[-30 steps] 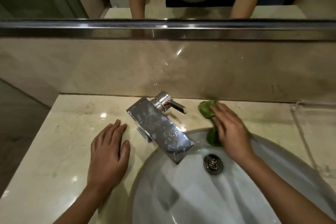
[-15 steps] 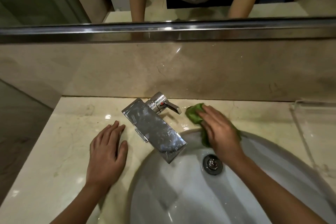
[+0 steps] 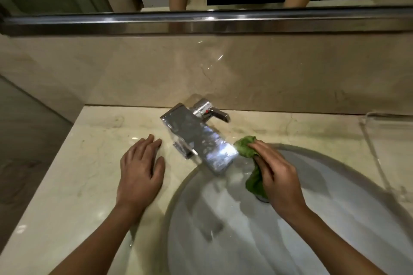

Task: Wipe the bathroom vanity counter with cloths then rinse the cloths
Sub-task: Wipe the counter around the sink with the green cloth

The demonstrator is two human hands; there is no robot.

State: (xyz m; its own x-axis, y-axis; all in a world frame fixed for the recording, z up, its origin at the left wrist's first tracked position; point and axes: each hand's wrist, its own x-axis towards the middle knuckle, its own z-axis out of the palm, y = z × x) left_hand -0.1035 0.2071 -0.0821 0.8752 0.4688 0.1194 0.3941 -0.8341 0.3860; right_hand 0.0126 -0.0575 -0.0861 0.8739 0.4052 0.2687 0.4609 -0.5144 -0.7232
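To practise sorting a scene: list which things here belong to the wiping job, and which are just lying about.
Job: green cloth, right hand pressing it, left hand flat on counter, sink, faucet.
Lying about: clear tray, metal ledge.

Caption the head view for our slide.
Right hand presses green cloth beside the faucet; left hand rests flat on the counter.

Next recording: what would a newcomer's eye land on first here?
The bright green cloth stands out, pressed under the right hand on the rim of the white basin. Just left, the chrome faucet juts over the basin, and the left hand lies flat on the marble counter.
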